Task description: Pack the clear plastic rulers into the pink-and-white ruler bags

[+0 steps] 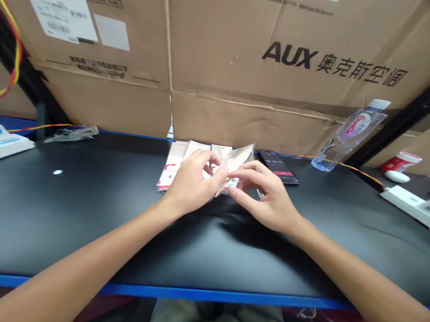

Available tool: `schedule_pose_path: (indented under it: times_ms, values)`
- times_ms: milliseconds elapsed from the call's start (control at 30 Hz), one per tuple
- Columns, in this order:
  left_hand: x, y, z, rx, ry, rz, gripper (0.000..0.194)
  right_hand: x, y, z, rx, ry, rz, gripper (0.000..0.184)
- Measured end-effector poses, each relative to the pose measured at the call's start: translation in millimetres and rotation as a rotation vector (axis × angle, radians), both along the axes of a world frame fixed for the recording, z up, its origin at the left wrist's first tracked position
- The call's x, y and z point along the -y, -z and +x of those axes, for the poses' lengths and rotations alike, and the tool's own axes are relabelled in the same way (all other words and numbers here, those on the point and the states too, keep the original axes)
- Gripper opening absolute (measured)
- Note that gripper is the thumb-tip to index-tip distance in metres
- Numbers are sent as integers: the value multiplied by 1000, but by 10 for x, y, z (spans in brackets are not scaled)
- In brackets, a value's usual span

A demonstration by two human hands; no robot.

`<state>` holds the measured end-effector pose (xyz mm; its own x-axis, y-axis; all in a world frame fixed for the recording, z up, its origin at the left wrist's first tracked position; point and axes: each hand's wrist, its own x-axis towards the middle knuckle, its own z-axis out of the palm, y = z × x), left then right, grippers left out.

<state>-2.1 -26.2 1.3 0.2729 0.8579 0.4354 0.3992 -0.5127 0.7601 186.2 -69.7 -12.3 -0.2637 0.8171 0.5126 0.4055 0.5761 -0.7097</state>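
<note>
A small clear plastic packet with a pale card inside (pixel 243 156) is held between both hands, tilted up off the black tabletop (pixel 103 204). My left hand (pixel 192 183) is closed, with thumb and fingers pinching the packet's left side. On its right edge, the fingers and thumb of my right hand (pixel 270 196) are closed too. Behind my left hand lie several white and red printed cards in clear sleeves (pixel 175 160), side by side and partly covered by that hand. My fingers hide the lower part of the held packet.
A phone (pixel 279 168) showing a timer lies right of the packet. Farther right, a clear bottle (pixel 349 135) leans near a red cup (pixel 400 161) and a white power strip (pixel 408 203). A large cardboard box (pixel 213 47) walls the back. Another power strip (pixel 1 148) sits left.
</note>
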Motion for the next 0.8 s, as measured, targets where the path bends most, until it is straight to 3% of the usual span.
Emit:
schedule_pose_path:
  times_ms: [167,267,367,567,700,800]
  values:
    - [-30,-59,-48,352,186,-548,24,-30,-61,28,-251,260,84,32]
    - [-33,-60,-60,424,246,-638,24,-49,-74,33,-342,289,45,34]
    - [0,-36,-34,316,201,-563,24,-61,-65,20,-385,276,26,39]
    - [88,43,9,-13,107,3,36,-86,-4,3,-439,204,-111,44]
    - [132,62,26,-19,100,130,39,-111,4,25,-546,204,-126,49]
    - [135,48,44,85,81,105,46,-131,-38,48,-602,252,-138,51]
